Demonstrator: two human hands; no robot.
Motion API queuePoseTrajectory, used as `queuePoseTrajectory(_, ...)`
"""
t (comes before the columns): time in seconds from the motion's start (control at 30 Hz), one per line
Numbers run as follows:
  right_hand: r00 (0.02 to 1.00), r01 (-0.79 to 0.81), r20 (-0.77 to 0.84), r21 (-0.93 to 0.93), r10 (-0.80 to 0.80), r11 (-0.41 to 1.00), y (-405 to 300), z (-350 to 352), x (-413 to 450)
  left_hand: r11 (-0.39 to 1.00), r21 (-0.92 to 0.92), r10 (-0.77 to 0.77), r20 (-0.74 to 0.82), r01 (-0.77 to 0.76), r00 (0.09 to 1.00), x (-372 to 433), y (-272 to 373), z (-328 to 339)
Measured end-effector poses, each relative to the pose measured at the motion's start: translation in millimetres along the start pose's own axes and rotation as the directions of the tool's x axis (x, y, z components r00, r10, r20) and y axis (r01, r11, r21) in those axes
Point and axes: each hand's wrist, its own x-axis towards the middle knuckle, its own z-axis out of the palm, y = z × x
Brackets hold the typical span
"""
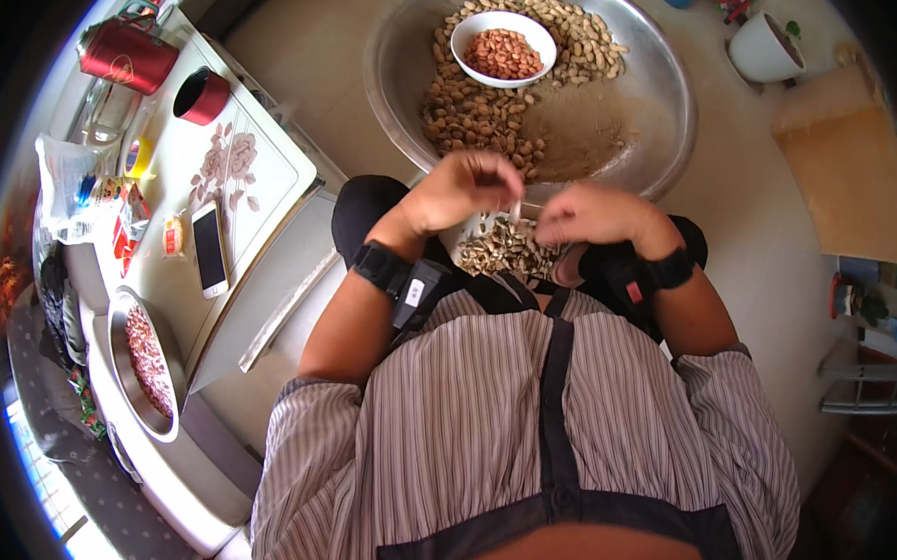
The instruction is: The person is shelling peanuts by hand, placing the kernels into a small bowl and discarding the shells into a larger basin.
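My left hand [471, 187] is over the near rim of a wide metal basin [663, 132], with a small pale piece, perhaps a peanut shell, at its fingertips. Close by on the right, my right hand [592, 212] has its fingers curled; whether anything is in them cannot be told. Beneath both hands lies a heap of broken peanut shells [509, 249] between my legs. Unshelled peanuts [479, 121] cover the basin's left and far parts, beside brown dirt [577, 128]. Among them stands a white bowl [463, 63] holding reddish shelled peanuts [504, 54].
On the left, a table [263, 168] bears a smartphone [209, 249], a red cup [212, 99], a red kettle [127, 54] and packets. A metal bowl of reddish kernels [148, 361] sits nearer. Potted plants and a cardboard box [838, 173] stand on the right.
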Motion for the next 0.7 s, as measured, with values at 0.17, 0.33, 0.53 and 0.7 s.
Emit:
queuePoseTrajectory(0.17,0.961,0.142,-0.265,0.711,0.076,0.689,31,-30,13,0.959,0.281,-0.093,0.160,0.045,0.983,-5,-9,4)
queuePoseTrajectory(0.33,0.912,0.190,-0.314,0.893,0.263,0.407,58,-45,63,0.994,0.100,-0.063,0.104,0.053,0.993,-6,-7,-9)
queuePoseTrajectory(0.53,0.795,0.391,-0.465,0.884,0.389,0.256,33,-112,103,0.919,-0.393,-0.012,-0.034,-0.002,0.999,-29,-24,-46)
queuePoseTrajectory(0.7,0.933,-0.354,-0.007,0.166,0.361,0.920,53,-94,124,0.858,-0.505,0.037,-0.128,-0.097,0.991,-37,-38,-54)
